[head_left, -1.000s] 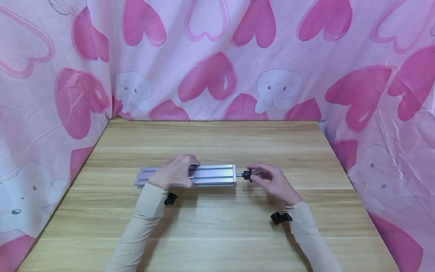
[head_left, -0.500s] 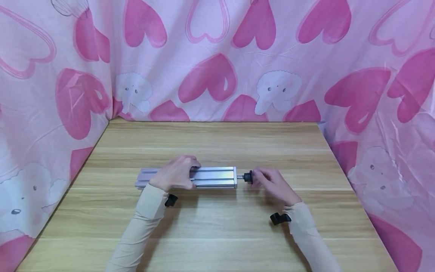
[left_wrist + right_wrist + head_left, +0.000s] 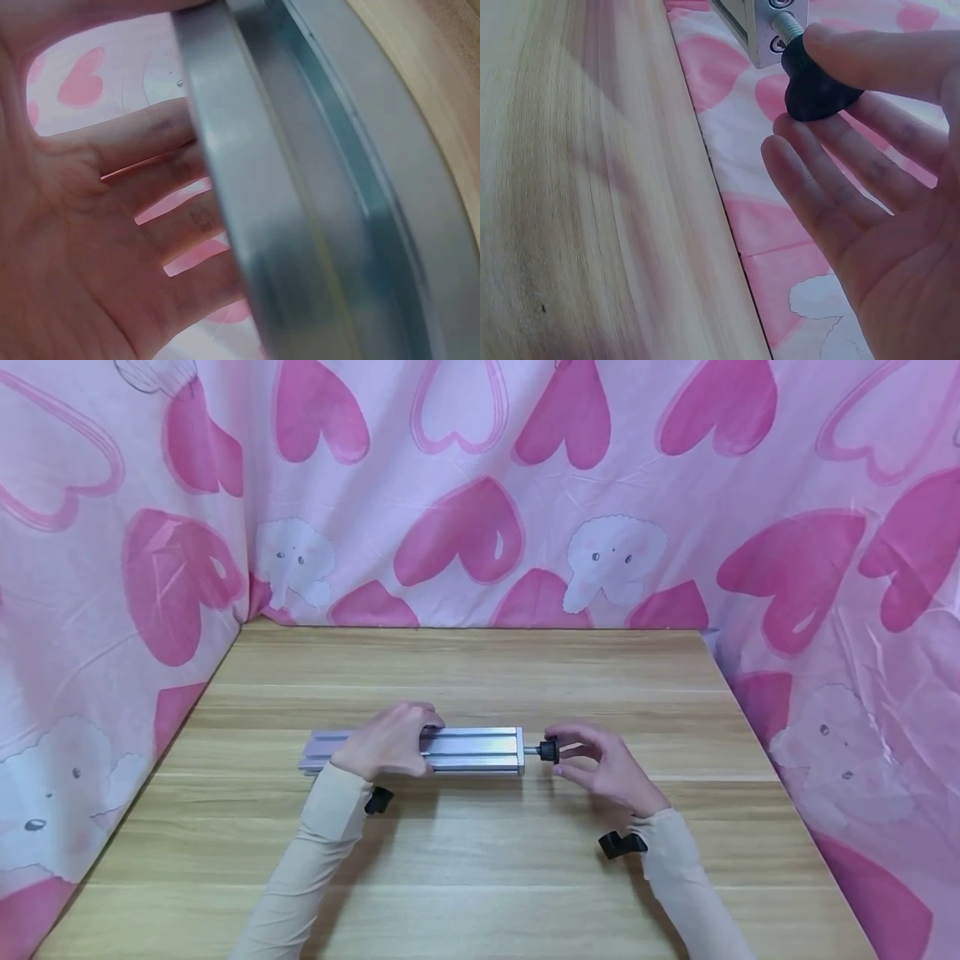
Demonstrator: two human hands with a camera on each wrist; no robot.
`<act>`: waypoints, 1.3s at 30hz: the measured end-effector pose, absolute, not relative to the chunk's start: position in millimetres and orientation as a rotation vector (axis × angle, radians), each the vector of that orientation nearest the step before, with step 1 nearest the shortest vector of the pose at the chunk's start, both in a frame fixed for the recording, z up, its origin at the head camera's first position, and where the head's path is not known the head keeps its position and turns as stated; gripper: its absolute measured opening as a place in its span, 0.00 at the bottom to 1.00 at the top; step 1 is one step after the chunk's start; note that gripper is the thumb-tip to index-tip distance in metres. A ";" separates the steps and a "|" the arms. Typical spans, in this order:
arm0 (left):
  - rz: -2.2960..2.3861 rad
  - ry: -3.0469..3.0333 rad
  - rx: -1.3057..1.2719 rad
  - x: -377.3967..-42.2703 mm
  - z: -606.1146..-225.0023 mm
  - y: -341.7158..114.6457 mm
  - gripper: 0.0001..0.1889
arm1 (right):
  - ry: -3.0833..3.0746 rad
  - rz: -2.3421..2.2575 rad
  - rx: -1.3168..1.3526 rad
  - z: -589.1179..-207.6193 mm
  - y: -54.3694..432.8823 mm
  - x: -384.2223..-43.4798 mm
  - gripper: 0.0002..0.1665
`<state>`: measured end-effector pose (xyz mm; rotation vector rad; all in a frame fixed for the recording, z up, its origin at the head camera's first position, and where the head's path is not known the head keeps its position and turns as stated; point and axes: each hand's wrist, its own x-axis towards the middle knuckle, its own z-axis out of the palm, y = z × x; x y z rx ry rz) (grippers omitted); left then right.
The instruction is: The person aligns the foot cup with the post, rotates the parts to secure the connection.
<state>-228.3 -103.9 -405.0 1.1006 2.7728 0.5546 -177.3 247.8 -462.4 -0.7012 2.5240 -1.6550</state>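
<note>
A silver aluminium profile (image 3: 472, 742) with long grooves lies across the middle of the table, an end plate at its right end. My left hand (image 3: 386, 739) grips it from above, the thumb on the near side and the fingers over the far side; the left wrist view shows the profile (image 3: 247, 180) between them. From the end plate (image 3: 761, 34) sticks out a threaded stud with a black leveling foot (image 3: 550, 750). My right hand (image 3: 603, 764) holds this foot (image 3: 817, 94) between the thumb and the fingers behind it, with the last fingers spread loosely.
The wooden table (image 3: 480, 877) bears the profile. A pink heart-patterned curtain (image 3: 465, 527) stands along its back and both sides. Black mounts (image 3: 621, 844) sit at both wrists.
The right hand's fingers first closed round the leveling foot with a twist, then spread again beside it. The left hand and the profile have stayed almost in place.
</note>
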 end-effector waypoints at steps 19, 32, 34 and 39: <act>0.546 2.771 1.126 -227.5 -403.2 -101.6 0.20 | 2.481 -1.570 -0.572 -462.0 246.5 -179.2 0.18; 0.576 2.767 1.109 -228.9 -400.2 -104.9 0.21 | 2.554 -1.566 -0.624 -459.5 249.4 -175.7 0.31; 0.571 2.767 1.112 -228.8 -400.5 -105.5 0.20 | 2.520 -1.621 -0.672 -459.1 249.0 -175.1 0.35; 0.558 2.769 1.120 -228.4 -402.9 -106.3 0.19 | 2.507 -1.672 -0.694 -459.2 247.2 -174.1 0.33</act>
